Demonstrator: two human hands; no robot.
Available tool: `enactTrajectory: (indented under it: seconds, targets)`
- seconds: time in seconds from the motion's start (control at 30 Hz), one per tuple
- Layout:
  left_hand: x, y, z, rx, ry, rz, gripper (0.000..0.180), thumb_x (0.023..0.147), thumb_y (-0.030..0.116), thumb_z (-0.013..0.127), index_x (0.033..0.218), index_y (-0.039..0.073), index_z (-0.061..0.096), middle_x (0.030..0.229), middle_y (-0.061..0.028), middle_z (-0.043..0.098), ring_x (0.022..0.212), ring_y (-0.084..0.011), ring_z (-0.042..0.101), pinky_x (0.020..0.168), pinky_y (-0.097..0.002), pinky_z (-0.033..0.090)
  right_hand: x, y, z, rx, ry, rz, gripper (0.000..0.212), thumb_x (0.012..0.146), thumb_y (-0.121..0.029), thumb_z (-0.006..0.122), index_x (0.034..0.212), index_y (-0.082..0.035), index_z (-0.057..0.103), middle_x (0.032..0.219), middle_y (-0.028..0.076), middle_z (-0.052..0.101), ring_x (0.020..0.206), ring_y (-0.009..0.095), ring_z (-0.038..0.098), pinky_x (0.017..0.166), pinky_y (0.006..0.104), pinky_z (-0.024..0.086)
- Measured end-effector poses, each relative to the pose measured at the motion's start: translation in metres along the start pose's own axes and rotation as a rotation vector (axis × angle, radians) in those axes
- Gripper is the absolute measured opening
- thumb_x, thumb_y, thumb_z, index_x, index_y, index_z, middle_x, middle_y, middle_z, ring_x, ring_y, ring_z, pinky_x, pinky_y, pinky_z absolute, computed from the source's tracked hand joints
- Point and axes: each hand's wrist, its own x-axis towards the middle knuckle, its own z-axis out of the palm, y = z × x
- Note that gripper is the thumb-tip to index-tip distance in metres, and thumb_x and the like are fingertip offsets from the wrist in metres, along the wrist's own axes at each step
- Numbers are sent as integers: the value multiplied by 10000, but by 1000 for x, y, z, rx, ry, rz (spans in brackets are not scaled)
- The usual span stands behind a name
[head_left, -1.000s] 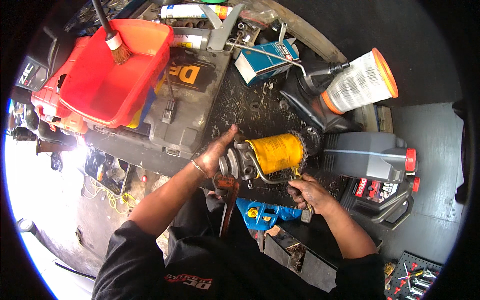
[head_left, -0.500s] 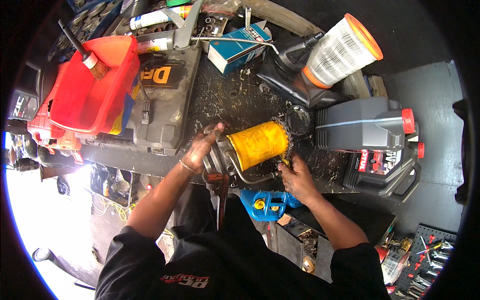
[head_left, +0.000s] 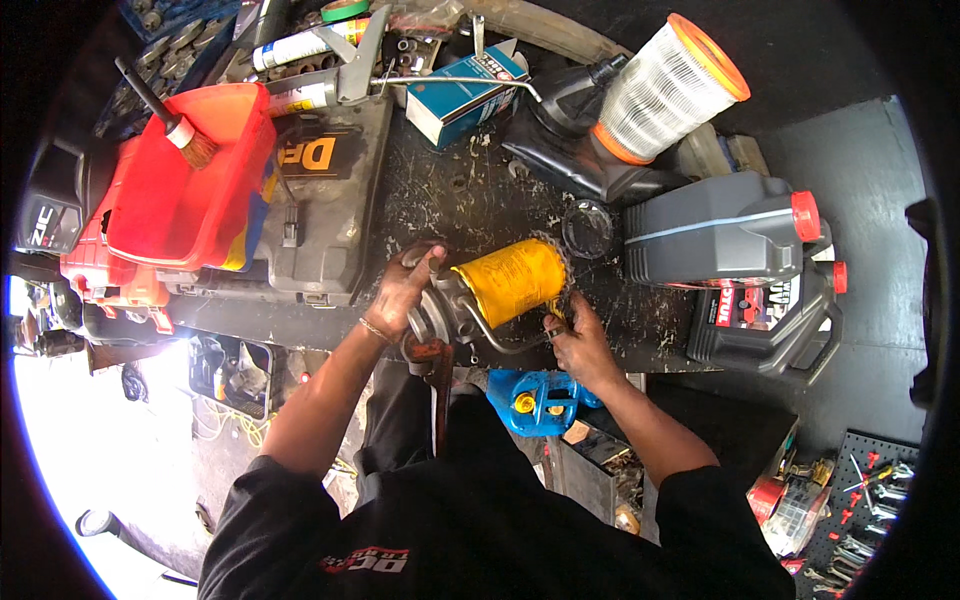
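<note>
A yellow canister filter (head_left: 512, 283) lies tilted above the bench edge, joined at its left end to a grey metal filter head (head_left: 436, 312). My left hand (head_left: 405, 288) is closed round that filter head, thumb on top. A bent metal tube (head_left: 496, 343) runs from the head below the canister. My right hand (head_left: 583, 345) is closed by the canister's right end and the tube's tip; a small yellowish piece shows at its fingertips, but what they grip is mostly hidden. Below the filter head, a rusty red tool (head_left: 430, 358) with a long handle hangs over my lap.
Beyond the filter lies a round black ring (head_left: 588, 228). Grey jugs (head_left: 715, 235) with red caps lie at right. A pleated air filter (head_left: 668, 92), blue box (head_left: 465, 98), caulking gun (head_left: 355, 75), grey tool case (head_left: 325, 215) and red tub (head_left: 190, 200) with a brush surround the work.
The view has shifted slightly. The canister's right end and my right hand have come a little left, nearer my left hand. Both hands keep their places on the assembly.
</note>
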Motion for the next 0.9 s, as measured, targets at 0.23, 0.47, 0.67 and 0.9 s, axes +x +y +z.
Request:
enactTrajectory:
  seconds: [0.23,0.47,0.67,0.9]
  targets:
    - [0,-6,-6,-17,-24,11,468,960,429,681,1189,22,651,1091,-61,669,1020,-165,585,944,-326,453,-5,19,14,146,54,-8,536,1003,-89,572,1467,67,356,1367,242,545,1316,274,509,1092,370,402]
    - [-4,-1,-5,-41,-45,8,449,942,431,706,1185,56,656,1068,-37,661,1009,-141,565,923,-313,452,1,31,26,45,139,-177,535,1015,-96,570,1472,68,346,1368,235,534,1298,282,519,1084,384,405]
    - [-8,1,-9,-16,-26,8,446,938,437,711,1171,60,658,1045,-22,651,984,-131,560,907,-307,455,3,41,41,93,161,-199,456,1030,-124,562,1430,40,418,1322,193,573,1234,252,558,1050,372,424]
    - [-11,1,-12,-2,-40,-13,458,929,445,713,1184,67,668,1078,-35,653,1022,-143,568,944,-320,447,4,43,44,139,146,-188,453,1033,-152,574,1436,-2,431,1320,150,580,1227,215,558,1041,358,436]
